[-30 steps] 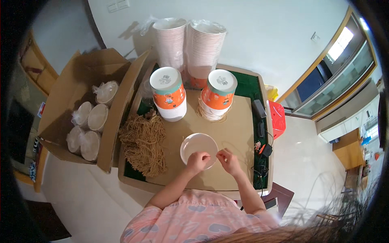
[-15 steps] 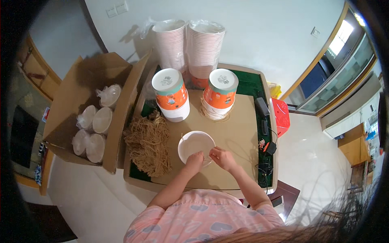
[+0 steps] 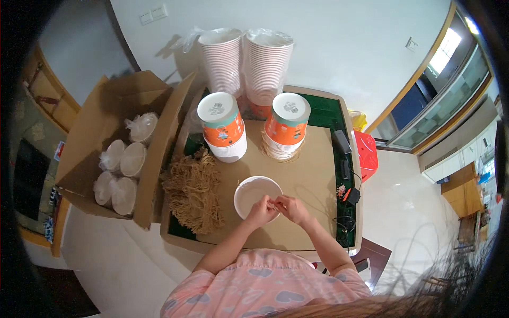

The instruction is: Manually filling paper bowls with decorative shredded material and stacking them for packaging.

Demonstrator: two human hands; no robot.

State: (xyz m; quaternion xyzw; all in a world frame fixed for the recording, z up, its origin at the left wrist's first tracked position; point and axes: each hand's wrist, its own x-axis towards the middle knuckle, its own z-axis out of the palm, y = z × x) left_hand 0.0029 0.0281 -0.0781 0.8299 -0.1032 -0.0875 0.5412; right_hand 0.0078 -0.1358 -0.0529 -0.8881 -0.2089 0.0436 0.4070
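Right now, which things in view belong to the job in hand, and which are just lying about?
Likely in the job:
- white bowl by the left hand and right hand
- brown twine heap
- upturned cup stacks

Likely just lying about:
- black cables
- red plastic item

A plain pale wall [image 3: 344, 53] rises beyond both hands, with a white switch [image 3: 153, 14] far ahead and left of the left hand [image 3: 263, 211]. Beneath the hands, the table [image 3: 324, 112] shows a green surface and a beige rim. Right of the right hand [image 3: 293, 208] come a red stool [image 3: 367, 156], glossy pale floor [image 3: 403, 188] and, farther out, a wooden cabinet [image 3: 461, 190]. Ahead and right, daylight whitens a window [image 3: 446, 51] behind a wood-framed glass door [image 3: 450, 100].
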